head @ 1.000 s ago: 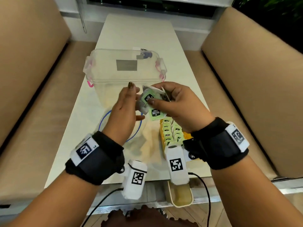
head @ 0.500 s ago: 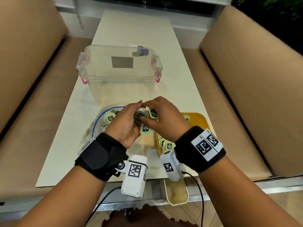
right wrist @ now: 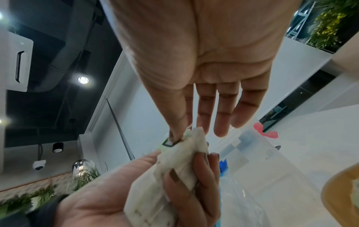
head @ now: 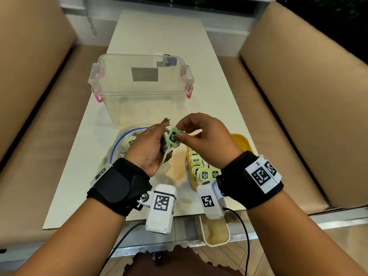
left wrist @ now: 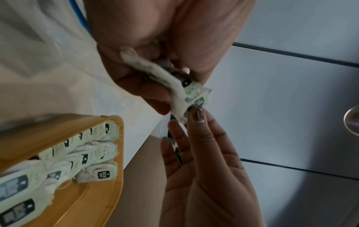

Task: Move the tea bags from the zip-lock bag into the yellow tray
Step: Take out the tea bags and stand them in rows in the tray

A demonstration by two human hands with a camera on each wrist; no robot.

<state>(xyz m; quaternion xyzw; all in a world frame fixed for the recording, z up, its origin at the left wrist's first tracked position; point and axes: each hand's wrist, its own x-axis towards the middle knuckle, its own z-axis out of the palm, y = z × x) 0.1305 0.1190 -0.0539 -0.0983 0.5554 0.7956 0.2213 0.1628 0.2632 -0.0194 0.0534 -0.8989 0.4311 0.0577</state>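
Low in the frame's centre, your left hand (head: 148, 149) curls round a bunch of pale green-tagged tea bags (head: 169, 142); your right hand (head: 205, 136) pinches one tag with thumb and forefinger, other fingers extended. Right of them sits the yellow plastic tray (head: 242, 141); behind, the clear blue-zip bag (head: 123, 140).

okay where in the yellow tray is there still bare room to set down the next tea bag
The yellow tray shows bare floor along its right side, between the tea bag rows and the right rim, and at the far end. Its left half is crowded with upright bags. The right hand hangs over the far end.
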